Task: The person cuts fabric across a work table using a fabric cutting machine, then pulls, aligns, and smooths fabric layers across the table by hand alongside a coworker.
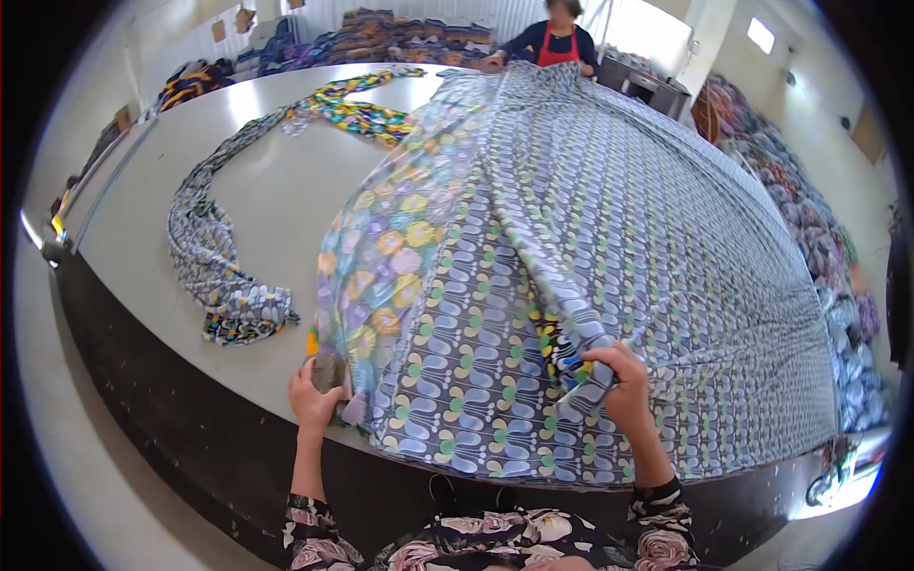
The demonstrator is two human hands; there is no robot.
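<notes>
A large grey-blue fabric (495, 381) with rows of petal shapes and green and yellow leaves spreads across the table. Along its left side shows a pastel floral fabric (386, 252). At the near left corner of the cloth, my left hand (312, 400) is closed around a grey-brown block (329, 369). My right hand (625, 385) grips the near end of a long folded strip of the patterned fabric (547, 271), lifted over the sheet. A brightly coloured piece with yellow and black (550, 347) peeks out beside that fold.
Across the pale table (124, 247), a person in a red apron (559, 43) stands at the cloth's far end. A twisted fabric length (205, 228) curves along the left. Fabric stacks (400, 40) line the back; bundles (800, 209) are piled at right.
</notes>
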